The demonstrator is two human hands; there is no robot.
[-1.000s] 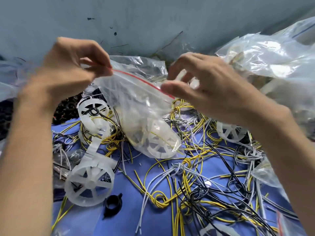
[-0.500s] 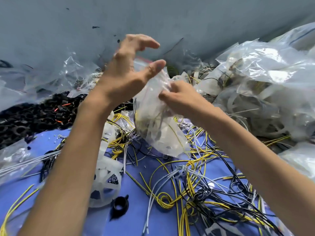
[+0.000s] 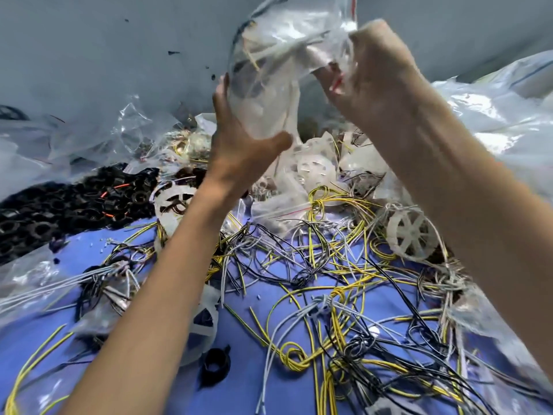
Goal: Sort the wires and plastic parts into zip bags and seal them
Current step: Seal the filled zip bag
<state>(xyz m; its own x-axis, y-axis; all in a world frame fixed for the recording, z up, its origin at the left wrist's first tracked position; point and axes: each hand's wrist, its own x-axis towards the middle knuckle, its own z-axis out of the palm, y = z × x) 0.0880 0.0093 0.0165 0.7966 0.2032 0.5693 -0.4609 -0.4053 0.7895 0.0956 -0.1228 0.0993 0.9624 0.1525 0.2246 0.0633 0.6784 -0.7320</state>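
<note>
A clear zip bag (image 3: pixel 281 52) with white plastic parts and some wire inside is raised high in front of the grey wall. My left hand (image 3: pixel 239 136) cups the bag's lower end, thumb and fingers wrapped round it. My right hand (image 3: pixel 380 76) grips its upper right side near the red zip strip. Below, yellow, grey and black wires (image 3: pixel 323 283) lie tangled on the blue surface. White plastic wheels (image 3: pixel 410 232) sit among them.
A pile of black rings (image 3: pixel 59 205) lies at the left under clear plastic. Filled clear bags (image 3: pixel 493 115) are heaped at the right. A single black ring (image 3: pixel 215 365) lies near the front. Another zip bag (image 3: pixel 281 208) rests in the middle. The grey wall (image 3: pixel 104 49) stands behind.
Both hands have lifted the bag from just above the wires to high in front of the wall. My left hand moved from the zip edge to the bag's lower end.
</note>
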